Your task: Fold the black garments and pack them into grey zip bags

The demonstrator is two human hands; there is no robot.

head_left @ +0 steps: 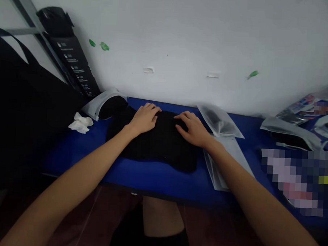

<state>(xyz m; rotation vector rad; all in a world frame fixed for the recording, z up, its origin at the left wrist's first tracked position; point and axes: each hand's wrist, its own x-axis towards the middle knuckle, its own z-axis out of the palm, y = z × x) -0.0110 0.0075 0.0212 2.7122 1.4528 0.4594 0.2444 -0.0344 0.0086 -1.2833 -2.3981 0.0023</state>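
A piece of black cloth (157, 144) lies spread on the blue tabletop (151, 175) in front of me. On its upper left part rests my left hand (145, 118), fingers stretched out and lying flat. My right hand (192, 128) touches the cloth's upper right part, its fingers spread and slightly bent. Neither hand grips anything. The cloth's left end runs close to a frosted zip bag (103, 98) with something black inside. Just right of my right hand lie another frosted bag (221, 122) and a flat one (230, 158), partly under my forearm.
Crumpled white tissue (81, 123) lies at the left, beside a large black bag (26, 106). A tall black box (71, 57) leans in the corner by the white wall (184, 37). At the right are a frosted pouch (288, 132) and several packages, partly pixelated.
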